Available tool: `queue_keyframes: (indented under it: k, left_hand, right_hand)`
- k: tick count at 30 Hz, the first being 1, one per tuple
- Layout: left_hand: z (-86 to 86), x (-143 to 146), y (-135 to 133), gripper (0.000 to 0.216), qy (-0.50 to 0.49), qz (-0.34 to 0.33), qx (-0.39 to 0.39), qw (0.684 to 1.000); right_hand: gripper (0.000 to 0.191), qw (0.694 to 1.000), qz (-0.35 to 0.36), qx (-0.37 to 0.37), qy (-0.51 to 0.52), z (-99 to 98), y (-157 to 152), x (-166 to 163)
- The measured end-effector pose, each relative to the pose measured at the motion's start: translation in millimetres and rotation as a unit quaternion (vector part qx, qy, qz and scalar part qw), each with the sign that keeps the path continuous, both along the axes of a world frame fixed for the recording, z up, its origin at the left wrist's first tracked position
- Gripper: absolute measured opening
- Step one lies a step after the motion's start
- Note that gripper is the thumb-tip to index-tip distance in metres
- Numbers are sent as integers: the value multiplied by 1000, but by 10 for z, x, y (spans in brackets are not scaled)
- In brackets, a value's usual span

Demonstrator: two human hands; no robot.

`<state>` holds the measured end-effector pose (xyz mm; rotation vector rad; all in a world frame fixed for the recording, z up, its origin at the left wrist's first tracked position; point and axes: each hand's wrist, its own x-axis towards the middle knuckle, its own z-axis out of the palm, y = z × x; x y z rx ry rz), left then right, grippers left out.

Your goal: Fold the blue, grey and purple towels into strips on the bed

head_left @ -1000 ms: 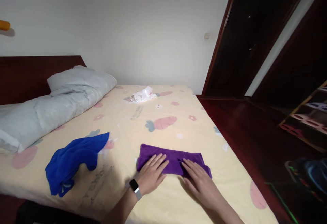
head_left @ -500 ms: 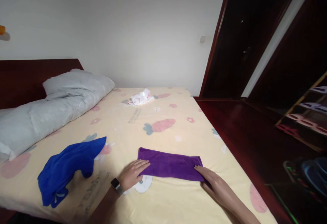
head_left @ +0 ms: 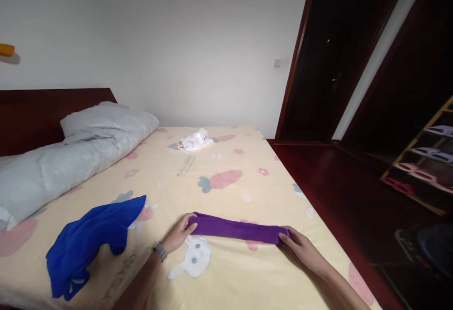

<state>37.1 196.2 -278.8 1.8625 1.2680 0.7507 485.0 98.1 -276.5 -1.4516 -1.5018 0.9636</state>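
Observation:
A purple towel, folded into a narrow strip, stretches between my two hands above the front of the bed. My left hand, with a watch on its wrist, is closed on the left end, thumb in front. At the right end my right hand grips the cloth the same way, its thumb on the near face. A crumpled blue cloth lies on the bed to the left of my left hand, apart from it.
The bed sheet is pale yellow with rabbits and carrots. A grey quilt lies rumpled by the headboard. A white plastic bag rests at the far side. Beyond the right edge stands a shoe rack.
The towel was a wider strip with my hands resting flat on its ends. Now it is narrower, and both hands grip its ends.

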Motion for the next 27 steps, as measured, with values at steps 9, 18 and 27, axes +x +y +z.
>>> queue_keyframes:
  k: [9, 18, 27]
  left_hand:
    - [137, 129, 122, 28, 260, 42, 196, 945]
    - [309, 534, 60, 75, 307, -147, 275, 899]
    - [70, 204, 94, 69, 297, -103, 242, 918]
  right_hand:
    - [38, 955, -95, 82, -268, -134, 321, 51]
    - [62, 883, 67, 237, -400, 137, 230, -680]
    - [52, 850, 68, 233, -467, 64, 414, -671]
